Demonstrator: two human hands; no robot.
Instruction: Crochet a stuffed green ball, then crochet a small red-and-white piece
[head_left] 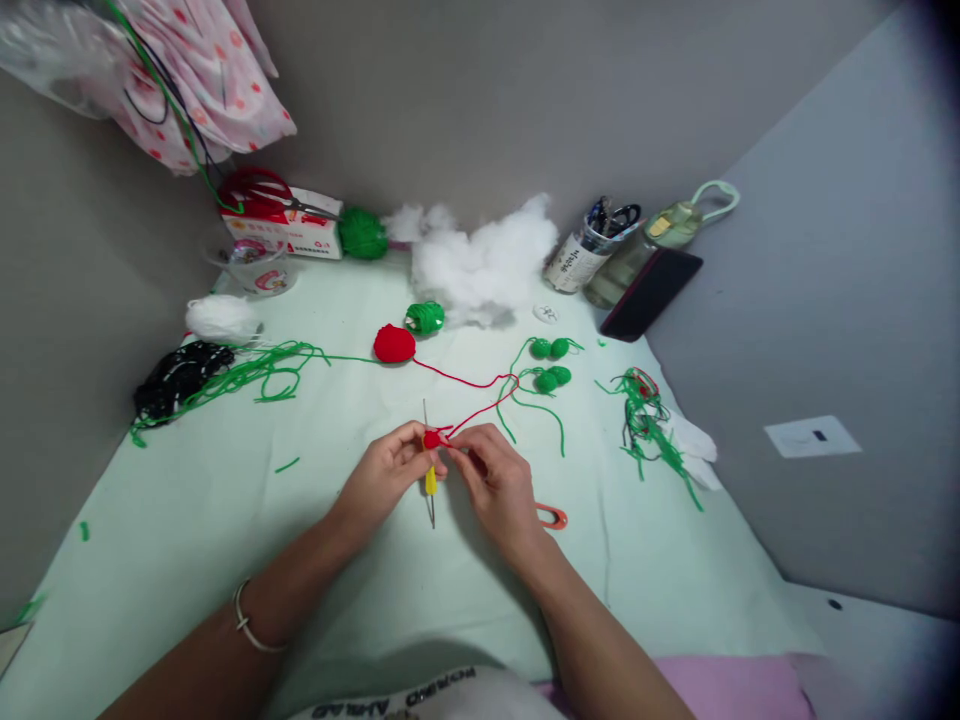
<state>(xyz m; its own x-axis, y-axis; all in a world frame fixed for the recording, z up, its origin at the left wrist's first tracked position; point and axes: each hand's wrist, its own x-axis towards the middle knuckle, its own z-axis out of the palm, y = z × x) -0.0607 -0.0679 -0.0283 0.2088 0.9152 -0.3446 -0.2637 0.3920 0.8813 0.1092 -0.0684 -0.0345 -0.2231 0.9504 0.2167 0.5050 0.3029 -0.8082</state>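
Observation:
Near the front middle of the table, my left hand [386, 465] is closed on a small red crocheted piece [432, 440]. A crochet hook with a yellow handle [430, 482] stands upright along the same fingers, its metal ends showing above and below. My right hand [495, 485] pinches red yarn at the right side of the piece; its fingertips almost meet those of the left. From there a red strand [480, 412] loops right and back to a red yarn ball [394, 344]. An orange stitch marker [553, 516] lies beside my right wrist, partly hidden.
Green crocheted balls [550, 378] with tails lie right of centre. White stuffing [487, 262] and a green yarn ball [363, 233] sit at the back. Tangled green yarn [277, 370] is at left. A phone [651, 295] leans by a pen cup [577, 258]. Scissors [259, 192] rest on a box.

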